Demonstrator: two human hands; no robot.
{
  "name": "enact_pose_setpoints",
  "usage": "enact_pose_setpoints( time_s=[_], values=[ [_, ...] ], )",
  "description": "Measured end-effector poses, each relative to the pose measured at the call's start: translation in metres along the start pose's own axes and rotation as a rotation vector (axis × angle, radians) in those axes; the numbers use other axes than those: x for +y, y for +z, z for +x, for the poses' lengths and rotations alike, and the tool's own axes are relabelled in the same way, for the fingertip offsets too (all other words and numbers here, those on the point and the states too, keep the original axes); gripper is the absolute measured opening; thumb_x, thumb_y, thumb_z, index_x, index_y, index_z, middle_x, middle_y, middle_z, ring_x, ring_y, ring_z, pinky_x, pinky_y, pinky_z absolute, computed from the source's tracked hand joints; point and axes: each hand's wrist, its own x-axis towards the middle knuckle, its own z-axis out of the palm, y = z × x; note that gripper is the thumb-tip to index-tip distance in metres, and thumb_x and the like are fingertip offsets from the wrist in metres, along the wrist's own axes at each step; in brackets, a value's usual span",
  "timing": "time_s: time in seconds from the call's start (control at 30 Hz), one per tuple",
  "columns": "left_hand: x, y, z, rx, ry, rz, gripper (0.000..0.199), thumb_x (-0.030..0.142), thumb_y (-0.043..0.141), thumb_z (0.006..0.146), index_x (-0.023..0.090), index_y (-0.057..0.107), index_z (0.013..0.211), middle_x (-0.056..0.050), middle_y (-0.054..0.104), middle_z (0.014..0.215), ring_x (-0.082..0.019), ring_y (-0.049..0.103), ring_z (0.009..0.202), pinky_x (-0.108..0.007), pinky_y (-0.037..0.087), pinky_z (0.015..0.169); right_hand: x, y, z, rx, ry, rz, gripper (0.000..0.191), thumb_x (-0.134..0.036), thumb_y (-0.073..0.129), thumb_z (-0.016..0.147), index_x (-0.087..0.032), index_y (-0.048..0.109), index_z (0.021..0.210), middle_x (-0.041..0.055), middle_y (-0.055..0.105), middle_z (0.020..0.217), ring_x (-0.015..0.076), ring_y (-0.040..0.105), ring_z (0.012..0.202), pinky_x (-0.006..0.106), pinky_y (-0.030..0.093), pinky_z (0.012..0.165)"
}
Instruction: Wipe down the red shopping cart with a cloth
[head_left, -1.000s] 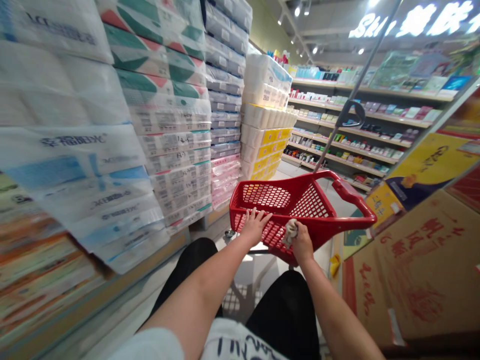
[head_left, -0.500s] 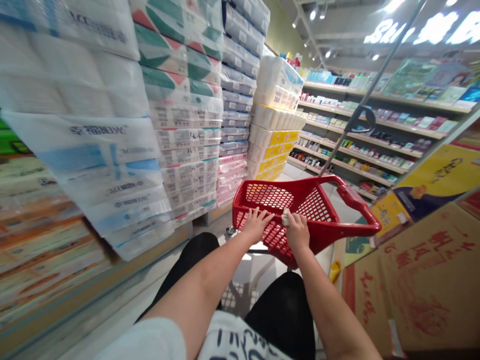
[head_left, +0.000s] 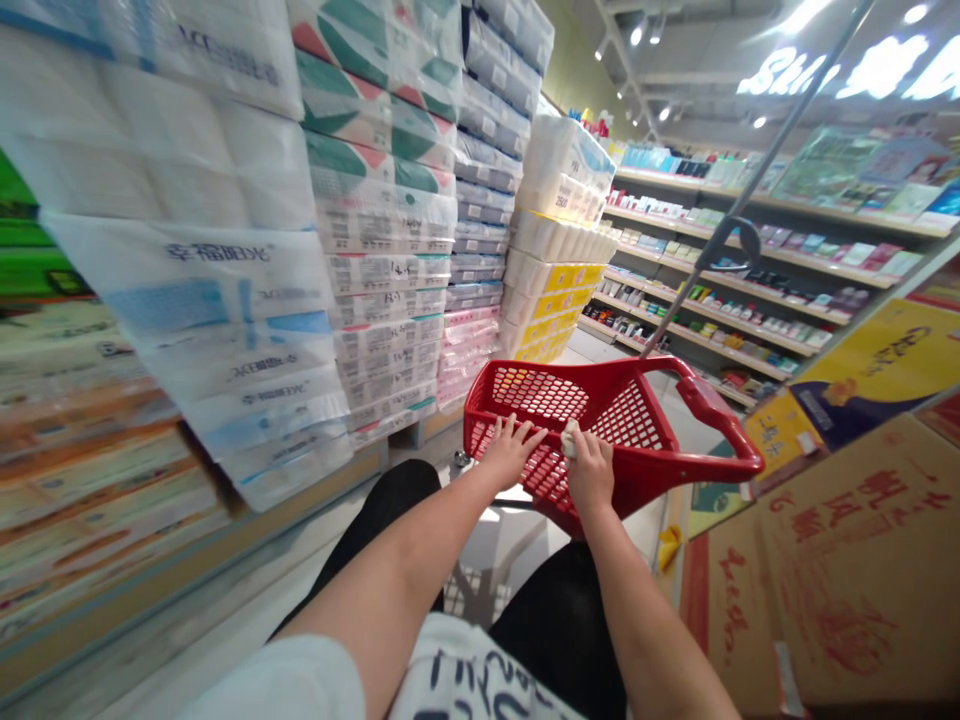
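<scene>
A red plastic shopping cart (head_left: pixel 551 390) with lattice sides stands in front of my knees. My left hand (head_left: pixel 511 455) lies on its near rim, fingers spread and open. A little to the right, my right hand (head_left: pixel 591 475) is closed on a crumpled off-white cloth (head_left: pixel 569 438), pressing it to the same rim. Part of the cloth is hidden by my fingers. The cart's red handle (head_left: pixel 716 405) juts out to the right, and a slanted metal pole (head_left: pixel 757 190) rises behind the basket.
Tall stacks of wrapped toilet paper (head_left: pixel 262 330) line the left side on a low platform. Large cardboard boxes (head_left: pixel 862 550) stand close on the right, with a yellow carton (head_left: pixel 885 345) above them. Shelves of small boxed goods (head_left: pixel 720 255) fill the background.
My right hand and the cloth have slid slightly left along the rim. The left hand stays nearly in place. The background has shifted slightly right in view.
</scene>
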Motion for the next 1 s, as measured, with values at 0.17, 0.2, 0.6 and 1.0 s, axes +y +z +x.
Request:
enact_pose_setpoints(
  time_s=[0.17, 0.2, 0.6, 1.0],
  values=[
    [-0.008, 0.0, -0.006, 0.007, 0.013, 0.032, 0.073, 0.013, 0.046, 0.085, 0.034, 0.021, 0.15, -0.007, 0.03, 0.154, -0.038, 0.017, 0.144, -0.062, 0.012, 0.114, -0.006, 0.002, -0.005, 0.015, -0.037, -0.002, 0.046, -0.016, 0.036, 0.093, -0.015, 0.047, 0.138, 0.0128, 0.059, 0.117, 0.0257, 0.044, 0.109, 0.038, 0.037, 0.097],
    [-0.01, -0.001, -0.005, -0.002, 0.012, 0.042, 0.074, 0.013, 0.046, 0.085, 0.035, 0.02, 0.15, -0.007, 0.03, 0.154, -0.037, 0.018, 0.144, -0.061, 0.013, 0.114, -0.009, 0.002, -0.006, 0.012, -0.05, -0.011, 0.046, -0.016, 0.035, 0.093, -0.015, 0.046, 0.139, 0.0132, 0.058, 0.119, 0.0261, 0.043, 0.111, 0.039, 0.036, 0.098],
    [-0.015, -0.009, -0.008, -0.069, -0.095, 0.188, 0.074, 0.016, 0.048, 0.085, 0.031, 0.019, 0.152, -0.008, 0.027, 0.157, -0.036, 0.015, 0.145, -0.054, 0.013, 0.116, -0.039, -0.011, 0.001, -0.174, -0.028, -0.195, 0.05, -0.021, 0.041, 0.091, -0.018, 0.045, 0.141, 0.0131, 0.051, 0.14, 0.0283, 0.04, 0.125, 0.044, 0.03, 0.096],
    [-0.019, -0.018, -0.009, -0.135, -0.085, 0.133, 0.081, 0.016, 0.052, 0.082, 0.031, 0.015, 0.152, -0.008, 0.021, 0.159, -0.037, 0.011, 0.146, -0.054, 0.016, 0.116, 0.031, -0.061, 0.005, -0.023, -0.078, -0.229, 0.038, -0.022, 0.049, 0.085, -0.019, 0.064, 0.119, 0.007, 0.067, 0.115, 0.0243, 0.051, 0.105, 0.038, 0.031, 0.098]
  ],
)
